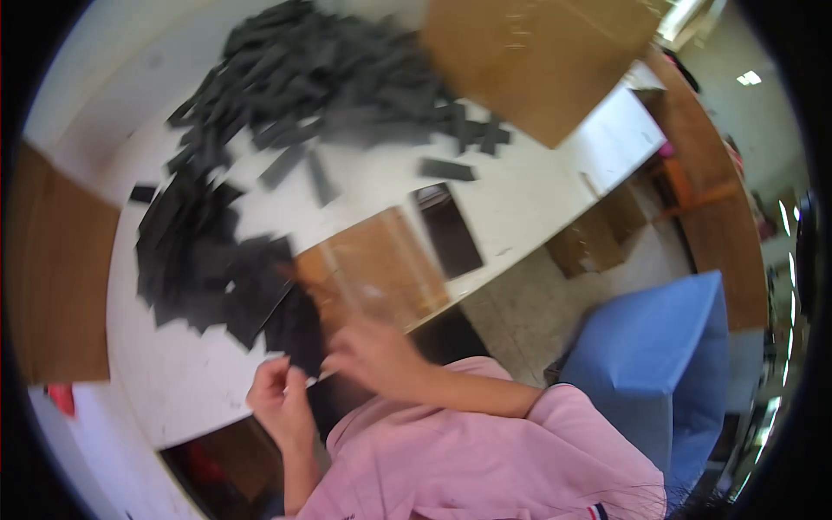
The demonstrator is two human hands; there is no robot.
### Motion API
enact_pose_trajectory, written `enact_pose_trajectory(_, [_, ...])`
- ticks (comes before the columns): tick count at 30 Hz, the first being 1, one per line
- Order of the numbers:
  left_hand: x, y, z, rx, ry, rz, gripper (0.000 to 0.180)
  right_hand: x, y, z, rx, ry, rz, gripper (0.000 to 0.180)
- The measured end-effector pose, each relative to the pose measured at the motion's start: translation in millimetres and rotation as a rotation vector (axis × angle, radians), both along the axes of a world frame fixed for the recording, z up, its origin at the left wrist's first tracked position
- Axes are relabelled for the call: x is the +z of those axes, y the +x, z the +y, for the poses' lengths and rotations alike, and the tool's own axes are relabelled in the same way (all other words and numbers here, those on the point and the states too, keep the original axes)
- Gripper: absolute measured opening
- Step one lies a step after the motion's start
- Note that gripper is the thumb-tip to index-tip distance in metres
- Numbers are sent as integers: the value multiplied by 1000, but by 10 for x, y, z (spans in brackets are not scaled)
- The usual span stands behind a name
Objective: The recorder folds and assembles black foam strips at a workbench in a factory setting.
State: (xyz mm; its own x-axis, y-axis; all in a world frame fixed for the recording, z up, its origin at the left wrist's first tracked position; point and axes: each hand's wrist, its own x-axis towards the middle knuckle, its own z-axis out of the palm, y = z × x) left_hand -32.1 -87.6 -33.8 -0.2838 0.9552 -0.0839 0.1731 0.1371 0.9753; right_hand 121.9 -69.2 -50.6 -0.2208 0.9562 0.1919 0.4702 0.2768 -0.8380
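Note:
At the table's near edge, my left hand (280, 394) has its thumb and fingers pinched together at the lower edge of a black flat piece (297, 336), thin and soft-looking. Just right of it, my right hand (377, 354) is blurred. Its fingers curl inward next to the same piece, and what they hold, if anything, is hidden. Beyond both hands spreads a heap of similar black flat pieces (186, 260). A brown board (381, 269) with clear tape or film across it lies ahead of my right hand.
Dark grey strips (321, 74) form a large pile at the back of the white table (520, 195). A dark rectangular case (447, 230) lies beside the board. Cardboard boxes stand at the back right (546, 61) and far left (61, 269). A blue covered object (641, 347) is at right.

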Motion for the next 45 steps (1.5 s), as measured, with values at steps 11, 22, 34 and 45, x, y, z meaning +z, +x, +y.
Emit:
enact_pose_trajectory(11, [76,207,65,-142,188,497,27,127,-136,54,-85,216,405,11])
enact_pose_trajectory(22, [-296,179,107,70,247,297,20,-199,-228,134,-74,489,-73,8])
enact_pose_trajectory(34, [-856,-491,346,-318,-54,-665,27,-257,-220,111,265,-978,1404,14])
enact_pose_trajectory(45, [-272,-113,276,-408,-244,-844,23,-350,-70,164,166,-794,1076,20])
